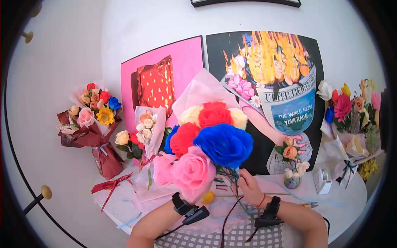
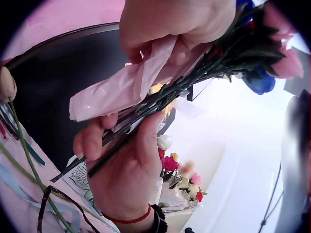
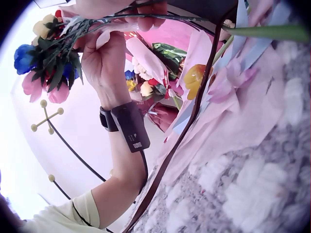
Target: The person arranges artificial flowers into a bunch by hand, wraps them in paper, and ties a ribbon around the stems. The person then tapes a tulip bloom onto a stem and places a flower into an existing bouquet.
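A bouquet of large blue [image 1: 225, 144], red, pink [image 1: 194, 169] and cream roses is held up over the table, with pale pink wrapping paper [image 1: 204, 91] rising behind it. My left hand [image 2: 175, 24] grips the paper and the upper stems; in the head view the blooms hide it. Lower down, my right hand [image 1: 250, 190], with a red string bracelet, has its thumb and fingers round the lower stems [image 2: 141, 111]. The left wrist view shows a folded paper end [image 2: 112, 94] beside the stems, between both hands.
Wrapped bouquets stand at the left [image 1: 99, 128] and right [image 1: 351, 136]. A small vase of roses [image 1: 292, 180] and a white tape dispenser [image 1: 322, 182] are at back right. Ribbons, pink paper and a yellow tulip [image 3: 194, 80] lie on the table. Two pictures lean behind.
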{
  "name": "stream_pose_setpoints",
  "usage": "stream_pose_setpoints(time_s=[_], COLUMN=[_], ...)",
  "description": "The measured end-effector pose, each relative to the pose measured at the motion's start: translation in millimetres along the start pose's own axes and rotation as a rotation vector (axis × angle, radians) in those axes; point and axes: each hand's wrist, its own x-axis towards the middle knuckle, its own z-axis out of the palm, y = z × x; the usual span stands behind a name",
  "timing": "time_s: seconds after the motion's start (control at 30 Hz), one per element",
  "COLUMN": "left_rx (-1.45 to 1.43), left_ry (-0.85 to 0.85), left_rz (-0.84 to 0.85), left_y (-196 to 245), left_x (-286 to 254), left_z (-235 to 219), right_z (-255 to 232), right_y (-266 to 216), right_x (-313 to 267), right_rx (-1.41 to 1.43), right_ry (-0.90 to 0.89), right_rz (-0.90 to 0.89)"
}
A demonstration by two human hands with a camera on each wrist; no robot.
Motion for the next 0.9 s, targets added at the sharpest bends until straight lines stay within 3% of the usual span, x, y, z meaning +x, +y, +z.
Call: stream_pose_setpoints(time_s=[0.03, 0.1, 0.13, 0.4, 0.43, 0.53, 0.63, 0.73, 0.77, 0.83, 0.87, 0.9], left_rx=[-0.002, -0.725, -0.726, 0.553, 0.424, 0.427, 0.411, 0.408, 0.407, 0.288, 0.289, 0.588], left_ry=[-0.007, -0.036, -0.039, -0.179, -0.18, -0.168, -0.126, -0.033, -0.033, -0.195, -0.197, -0.141], left_rz=[0.003, -0.168, -0.171, 0.374, 0.354, 0.343, 0.404, 0.407, 0.406, 0.426, 0.426, 0.561], left_y=[-3.0, -12.0, -10.9, -24.1, -22.3, -25.5, -28.1, -35.5, -32.5, -22.7, -23.8, -26.0], left_x=[0.7, 5.1, 1.3, -37.7, -33.6, -45.0, -35.1, -68.5, -62.4, -46.2, -46.7, -49.5], left_z=[-2.7, -7.8, 8.4, 136.0, 138.4, 150.3, 134.8, 203.2, 196.1, 181.9, 181.7, 183.0], right_z=[1.4, 2.8, 3.3, 4.0, 3.8, 6.7, 11.4, 15.0, 16.3, 19.4, 20.2, 20.0], right_y=[1.2, 3.2, 4.5, 9.3, 14.3, 8.5, 4.3, 3.6, 3.0, -1.0, -2.3, 0.4], right_x=[-2.8, -6.5, -6.5, -0.1, 0.8, 2.2, 2.8, 4.4, 5.6, 10.0, 11.5, 13.1], right_rx=[-0.008, -0.019, 0.0, 0.018, 0.031, 0.01, 0.026, 0.04, 0.005, -0.026, -0.054, -0.143], right_ry=[0.026, 0.054, 0.067, 0.07, 0.064, 0.092, 0.127, 0.153, 0.173, 0.171, 0.17, 0.176], right_rz=[-0.041, -0.08, -0.106, -0.165, -0.168, -0.2, -0.234, -0.232, -0.224, -0.189, -0.154, -0.13])
